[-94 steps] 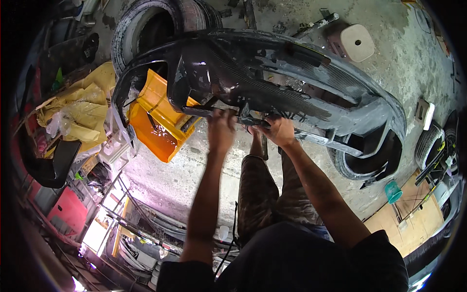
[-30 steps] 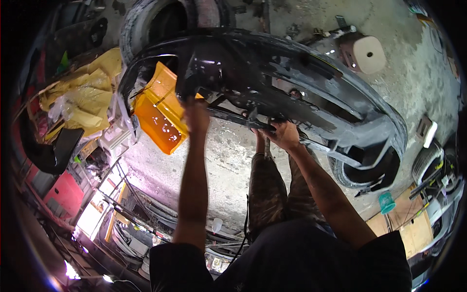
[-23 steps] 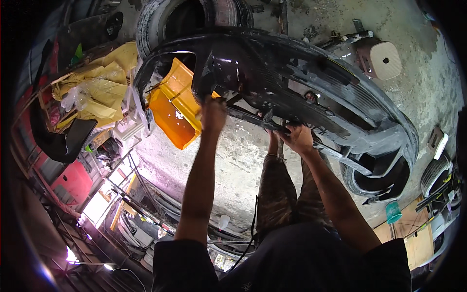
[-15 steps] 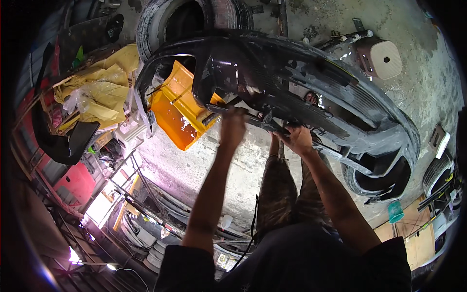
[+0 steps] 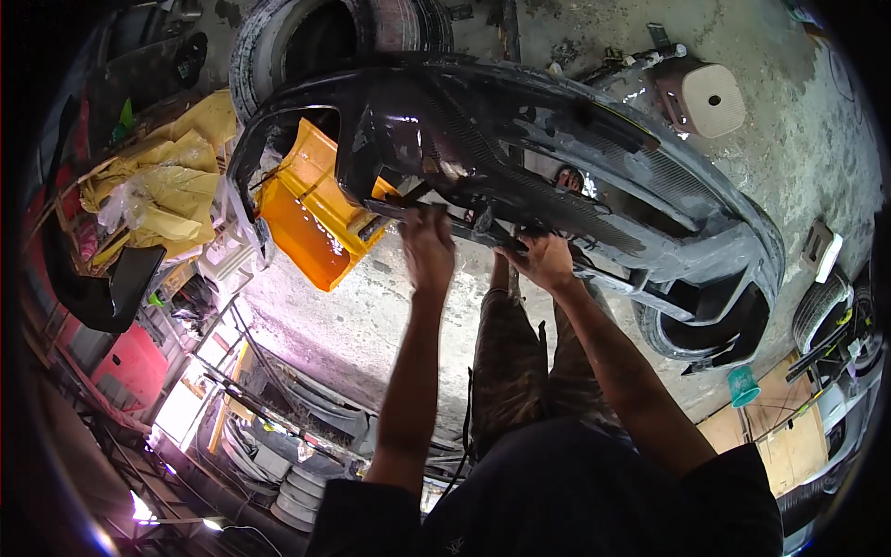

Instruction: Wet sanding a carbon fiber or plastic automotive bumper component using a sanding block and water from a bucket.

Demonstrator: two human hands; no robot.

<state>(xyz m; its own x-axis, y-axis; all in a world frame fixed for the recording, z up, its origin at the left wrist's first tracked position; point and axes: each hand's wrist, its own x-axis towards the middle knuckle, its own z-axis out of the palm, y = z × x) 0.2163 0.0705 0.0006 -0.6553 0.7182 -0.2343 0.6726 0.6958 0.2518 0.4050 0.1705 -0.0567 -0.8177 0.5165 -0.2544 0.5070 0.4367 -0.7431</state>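
On the near side of the black car bumper (image 5: 594,218), toward its left half, both bare hands are at the narrow strip (image 5: 383,207) along its lower edge. Left hand (image 5: 429,252) lies over the strip, fingers close together; cannot tell whether it grips the strip or has something beneath the palm. Right hand (image 5: 543,260), farther right, has its fingers bent over the same strip and appears clamped on it. Bumper spans the scene left to right, a tyre (image 5: 249,70) beyond its far left; an orange panel (image 5: 306,252) lies near its left end, apart from the right hand. Step in hand, as judged: hand work on the strip, right hand steadying. Next move would call for a firm right-hand hold and light, even left-hand contact.
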